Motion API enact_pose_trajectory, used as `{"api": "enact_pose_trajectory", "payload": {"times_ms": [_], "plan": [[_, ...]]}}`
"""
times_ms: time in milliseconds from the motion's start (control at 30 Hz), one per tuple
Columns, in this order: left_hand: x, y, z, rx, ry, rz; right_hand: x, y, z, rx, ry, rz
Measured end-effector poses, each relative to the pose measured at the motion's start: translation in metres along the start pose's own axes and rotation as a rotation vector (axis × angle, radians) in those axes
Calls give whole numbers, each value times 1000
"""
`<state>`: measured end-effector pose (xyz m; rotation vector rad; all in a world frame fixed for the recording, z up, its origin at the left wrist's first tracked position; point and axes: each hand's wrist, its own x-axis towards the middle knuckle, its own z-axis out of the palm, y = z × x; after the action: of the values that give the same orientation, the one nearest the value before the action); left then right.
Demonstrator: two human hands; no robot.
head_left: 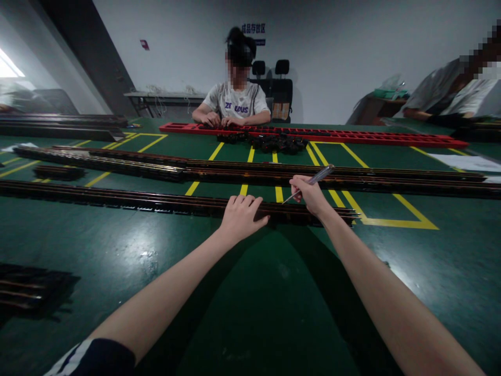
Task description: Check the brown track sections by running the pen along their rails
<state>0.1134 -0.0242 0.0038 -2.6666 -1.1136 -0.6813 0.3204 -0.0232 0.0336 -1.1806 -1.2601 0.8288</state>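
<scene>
A long black rail assembly [156,200] with thin copper-coloured strips runs across the green table in front of me. My left hand [241,215] lies over it with fingers spread across the top and thumb stretched toward the right. In my right hand [307,193] is a slim screwdriver [321,174] with a clear handle, its fingers closed round it. The metal shaft slants down to the left, and its tip is at the rail's far edge, just right of my left hand. Whether the tip touches the rail, I cannot tell.
More black rails [254,169] lie behind, and a short bundle [33,287] sits at the near left. A red slotted frame [371,138] and a pile of black parts [277,142] are farther back. A co-worker [237,102] sits opposite; another person [442,94] is at right.
</scene>
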Motion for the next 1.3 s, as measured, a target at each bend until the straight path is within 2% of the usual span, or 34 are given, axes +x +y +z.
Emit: {"api": "enact_pose_trajectory", "payload": {"times_ms": [267, 767, 1300], "plan": [[1, 1, -1, 10, -33, -20, -1, 0, 0, 44, 0, -3], [-1, 4, 2, 15, 26, -29, 1, 1, 1, 39, 5, -15], [-1, 4, 1, 7, 55, 11, -3, -6, 10, -86, -17, -2]]}}
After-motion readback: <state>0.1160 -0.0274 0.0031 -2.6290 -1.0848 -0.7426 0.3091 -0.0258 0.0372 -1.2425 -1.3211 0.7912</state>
